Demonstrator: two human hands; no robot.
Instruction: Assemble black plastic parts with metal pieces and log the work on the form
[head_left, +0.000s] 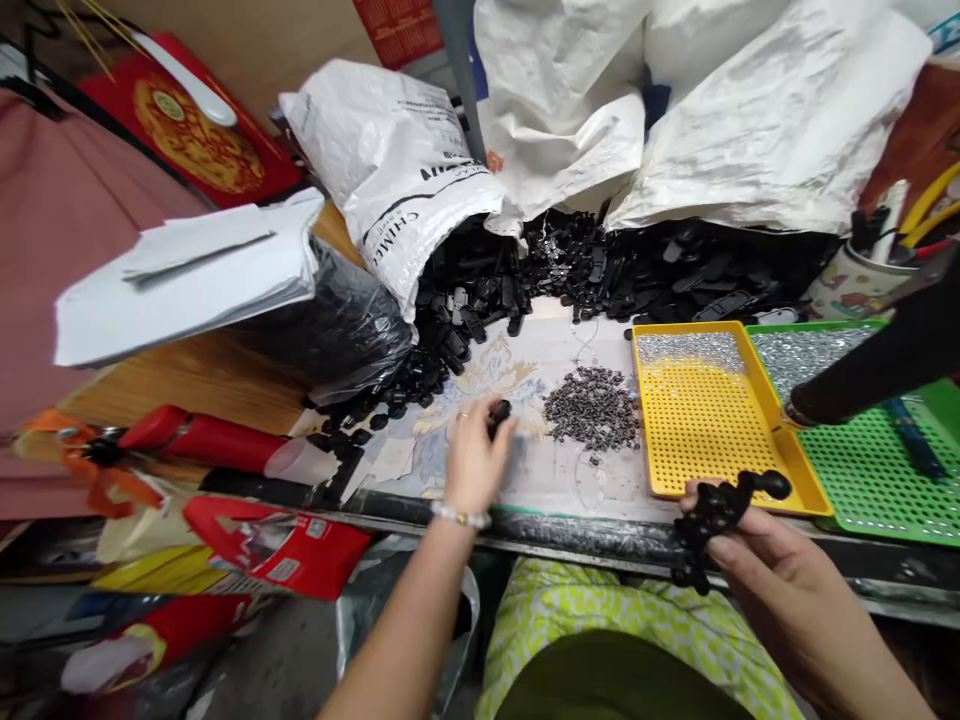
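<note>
My left hand [474, 455] rests on the table mat with its fingers pinched round a small black plastic piece [499, 411]. My right hand [757, 545] is closed on a bunch of black plastic pieces [716, 512] held near the table's front edge, just in front of the yellow tray [705, 410]. A small heap of tiny grey metal parts [592, 408] lies on the mat between my left hand and the yellow tray. Behind it spreads a large pile of black plastic pieces [600, 265].
White sacks [675, 110] lean behind the black pile. A green tray [870, 450] with grey bits sits right of the yellow one; another person's dark sleeve [877, 375] reaches over it. A stack of papers [195, 270], a black bag and red packets lie at the left.
</note>
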